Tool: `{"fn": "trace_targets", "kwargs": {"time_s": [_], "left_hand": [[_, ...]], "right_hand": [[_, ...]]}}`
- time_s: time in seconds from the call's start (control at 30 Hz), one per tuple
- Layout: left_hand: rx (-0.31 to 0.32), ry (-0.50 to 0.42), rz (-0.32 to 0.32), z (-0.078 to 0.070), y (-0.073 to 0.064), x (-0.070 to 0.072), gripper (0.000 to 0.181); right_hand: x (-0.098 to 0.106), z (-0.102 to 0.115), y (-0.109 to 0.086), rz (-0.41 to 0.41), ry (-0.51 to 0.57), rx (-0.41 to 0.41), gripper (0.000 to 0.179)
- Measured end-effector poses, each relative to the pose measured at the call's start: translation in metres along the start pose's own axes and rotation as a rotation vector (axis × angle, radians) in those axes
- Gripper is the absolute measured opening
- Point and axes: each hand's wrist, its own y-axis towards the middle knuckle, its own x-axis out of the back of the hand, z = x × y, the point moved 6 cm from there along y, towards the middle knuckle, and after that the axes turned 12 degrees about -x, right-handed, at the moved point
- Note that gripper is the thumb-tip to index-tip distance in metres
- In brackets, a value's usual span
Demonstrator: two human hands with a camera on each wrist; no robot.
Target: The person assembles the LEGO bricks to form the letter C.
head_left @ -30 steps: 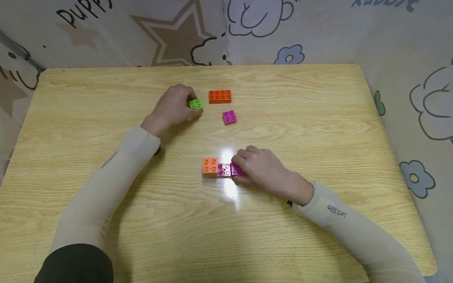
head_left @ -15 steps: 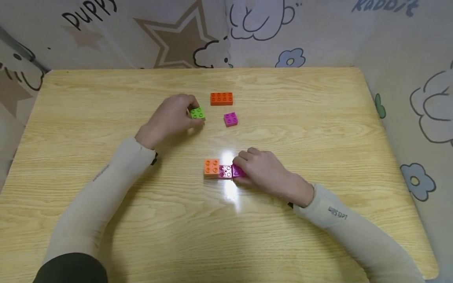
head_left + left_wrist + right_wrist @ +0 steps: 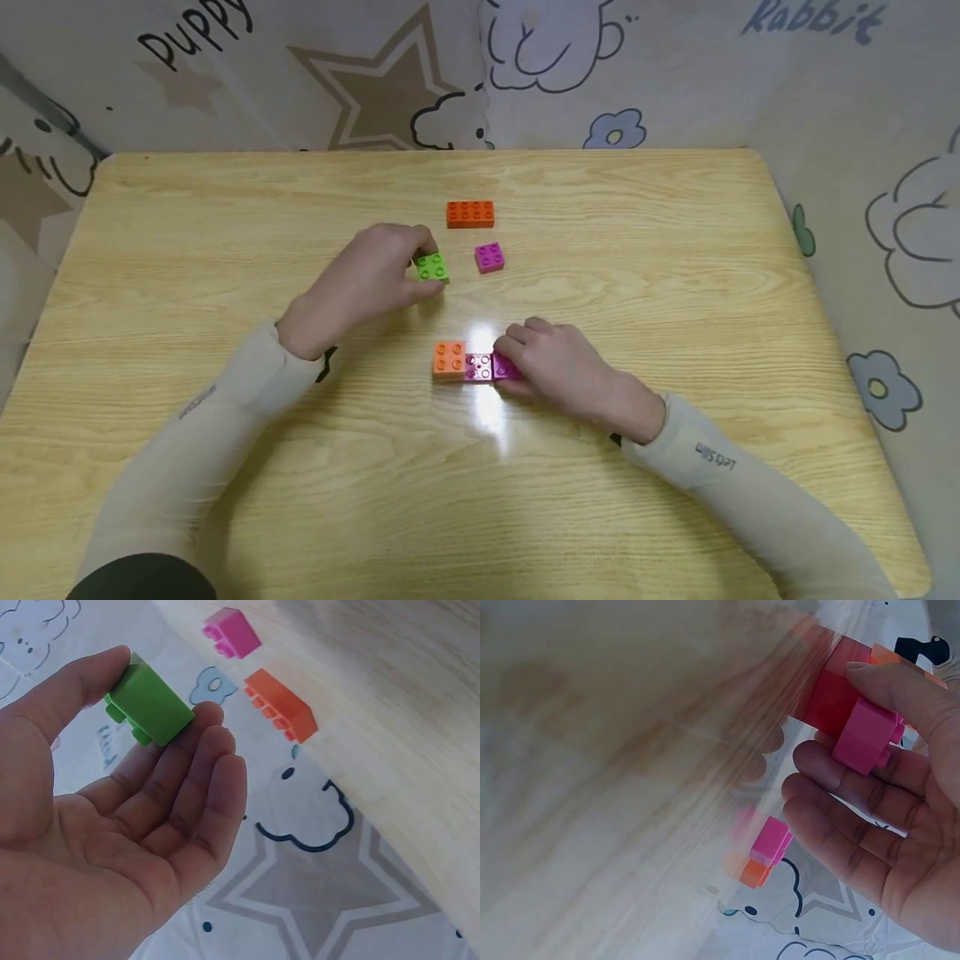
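Note:
My left hand pinches a lime-green 2x2 toy brick between thumb and fingertips. In the left wrist view the green brick shows its studs toward the palm side. At the middle of the table, my right hand grips the right end of a short brick build, thumb and fingers around a magenta brick. The build has an orange 2x2 brick at its left end and a lower, glare-lit studded part between. From the right wrist, a red brick shows beside the pink one.
Behind the build lie a loose magenta 2x2 brick and, farther back, a red-orange 2x4 brick. The wooden table meets patterned walls at the back and right.
My left hand has brought the green brick toward the person and slightly right, closer to the build. The right hand keeps its grip at the same spot; the view has tilted slightly.

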Motion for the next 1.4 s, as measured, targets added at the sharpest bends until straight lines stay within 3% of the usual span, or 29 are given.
{"fn": "trace_targets", "kwargs": {"time_s": [0.33,0.63,1.4], "left_hand": [[-0.041,0.008,-0.004,-0.018,-0.014,0.003,0.029],[-0.086,-0.042,0.033,-0.036,-0.026,0.001,0.029],[-0.194,-0.036,0.075,-0.064,-0.043,-0.009,0.034]], "right_hand": [[0.0,-0.001,0.0,-0.005,0.004,0.003,0.036],[0.0,-0.001,0.001,-0.004,0.0,-0.002,0.035],[0.0,-0.002,0.001,-0.006,0.004,-0.007,0.032]]}}
